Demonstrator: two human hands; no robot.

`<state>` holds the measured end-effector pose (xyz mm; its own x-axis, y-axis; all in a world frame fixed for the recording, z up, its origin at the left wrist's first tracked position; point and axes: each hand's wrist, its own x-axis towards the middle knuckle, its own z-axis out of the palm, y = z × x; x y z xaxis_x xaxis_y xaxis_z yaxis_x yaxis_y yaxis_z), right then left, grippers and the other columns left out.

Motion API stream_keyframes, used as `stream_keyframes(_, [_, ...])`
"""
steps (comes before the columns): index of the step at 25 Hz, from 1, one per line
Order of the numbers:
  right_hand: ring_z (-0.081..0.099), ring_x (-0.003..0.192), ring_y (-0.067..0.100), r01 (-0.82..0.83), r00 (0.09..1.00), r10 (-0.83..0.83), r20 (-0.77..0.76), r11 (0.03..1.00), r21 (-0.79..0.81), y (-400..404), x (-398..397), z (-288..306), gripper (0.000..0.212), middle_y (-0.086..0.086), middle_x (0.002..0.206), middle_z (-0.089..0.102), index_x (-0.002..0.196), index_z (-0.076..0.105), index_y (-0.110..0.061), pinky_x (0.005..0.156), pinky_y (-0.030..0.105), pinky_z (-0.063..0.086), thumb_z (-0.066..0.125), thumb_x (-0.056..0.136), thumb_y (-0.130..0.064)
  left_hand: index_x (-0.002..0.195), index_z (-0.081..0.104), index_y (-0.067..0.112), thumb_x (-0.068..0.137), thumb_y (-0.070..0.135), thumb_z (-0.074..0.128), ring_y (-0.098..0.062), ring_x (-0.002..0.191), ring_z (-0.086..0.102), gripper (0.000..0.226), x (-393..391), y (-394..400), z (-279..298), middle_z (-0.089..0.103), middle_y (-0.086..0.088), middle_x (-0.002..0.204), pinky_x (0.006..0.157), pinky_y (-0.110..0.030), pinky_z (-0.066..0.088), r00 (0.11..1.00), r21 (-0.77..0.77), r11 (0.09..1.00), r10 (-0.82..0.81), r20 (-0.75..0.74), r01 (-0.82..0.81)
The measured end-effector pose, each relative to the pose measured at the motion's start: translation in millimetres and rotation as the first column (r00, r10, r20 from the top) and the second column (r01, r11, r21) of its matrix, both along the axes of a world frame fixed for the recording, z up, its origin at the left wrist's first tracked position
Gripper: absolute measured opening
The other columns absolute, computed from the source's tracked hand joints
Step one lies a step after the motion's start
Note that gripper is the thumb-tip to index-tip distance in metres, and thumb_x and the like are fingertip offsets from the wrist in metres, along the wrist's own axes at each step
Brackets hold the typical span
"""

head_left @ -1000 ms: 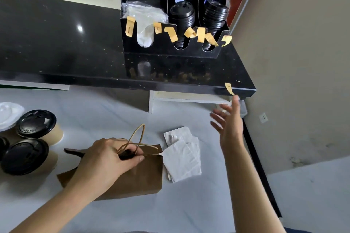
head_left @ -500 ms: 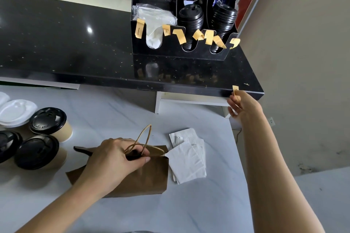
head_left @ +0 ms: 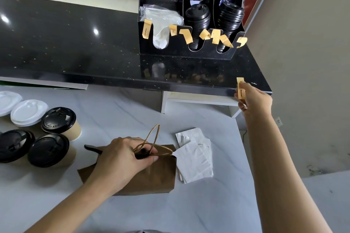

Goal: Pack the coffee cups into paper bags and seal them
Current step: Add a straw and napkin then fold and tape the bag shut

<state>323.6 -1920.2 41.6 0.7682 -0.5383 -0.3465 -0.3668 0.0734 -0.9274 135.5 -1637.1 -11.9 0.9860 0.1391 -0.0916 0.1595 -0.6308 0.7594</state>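
Your left hand [head_left: 125,159] is clamped over the mouth of the paper bag [head_left: 151,176], pinching the folded top together just under the twine handles [head_left: 151,143]. The bag lies on the pale surface [head_left: 208,204], with a stack of white napkins [head_left: 197,159] touching its right side and the lidded coffee cups [head_left: 56,138] well off to its left. Your right hand [head_left: 253,102] is up beyond the bag, at the edge of the black counter [head_left: 75,47], gripping a yellow sticker [head_left: 241,89] between thumb and fingertips.

That sticker looks feather-light and floppy, and I'd guess one face is tacky, so hold it by one end only and keep the rest hanging free, or it may curl onto your fingers. The bag paper is thin and creases easily; it looks stiff enough to hold a fold, though. Keep pressing at the fold line rather than the handles, which are soft twine and give no control. What is inside the bag can't be seen from here, so treat it as loaded and don't crush it.
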Motion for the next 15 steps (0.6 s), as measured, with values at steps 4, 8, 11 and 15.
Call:
stream_keyframes(4, [0.072, 0.093, 0.016, -0.184, 0.983, 0.184, -0.019, 0.983, -0.014, 23, -35, -3, 0.017, 0.001, 0.1, 0.075, 0.096, 0.07, -0.021, 0.075, 0.028, 0.055, 0.074, 0.092, -0.037, 0.081, 0.078, 0.043, 0.073, 0.039, 0.088, 0.003, 0.086, 0.067, 0.014, 0, 0, -2, 0.071, 0.031, 0.079, 0.078, -0.034, 0.055, 1.0, 0.0, 1.0, -0.002, 0.006, 0.002])
stream_keyframes(8, [0.069, 0.08, 0.016, -0.412, 0.911, 0.412, 0.005, 0.911, 0.037, 53, -86, -20, 0.011, 0.002, 0.087, 0.077, 0.095, 0.078, -0.015, 0.075, 0.03, 0.053, 0.07, 0.094, -0.023, 0.08, 0.079, 0.039, 0.074, 0.037, 0.087, 0.0, 0.084, 0.067, 0.011, 0, 0, -4, 0.072, 0.027, 0.077, 0.076, -0.035, 0.054, 0.999, 0.032, 0.999, -0.015, 0.034, 0.014])
stream_keyframes(11, [0.067, 0.075, 0.009, -0.512, 0.859, 0.512, 0.01, 0.859, 0.023, 67, -115, -27, 0.011, 0.001, 0.087, 0.079, 0.097, 0.08, -0.018, 0.069, 0.027, 0.049, 0.069, 0.095, -0.02, 0.083, 0.079, 0.042, 0.076, 0.038, 0.086, -0.001, 0.086, 0.068, 0.01, 0, 2, -6, 0.073, 0.026, 0.08, 0.078, -0.036, 0.055, 0.999, 0.022, 0.999, -0.038, 0.034, 0.037])
stream_keyframes(15, [0.067, 0.073, 0.004, -0.594, 0.805, 0.594, -0.01, 0.804, -0.036, 79, -142, -26, 0.012, -0.005, 0.085, 0.079, 0.093, 0.082, -0.025, 0.066, 0.023, 0.05, 0.071, 0.095, -0.02, 0.088, 0.079, 0.042, 0.072, 0.053, 0.072, -0.001, 0.088, 0.068, 0.02, 0, 3, -7, 0.074, 0.026, 0.085, 0.078, -0.036, 0.056, 0.997, 0.012, 0.998, -0.068, 0.032, 0.068])
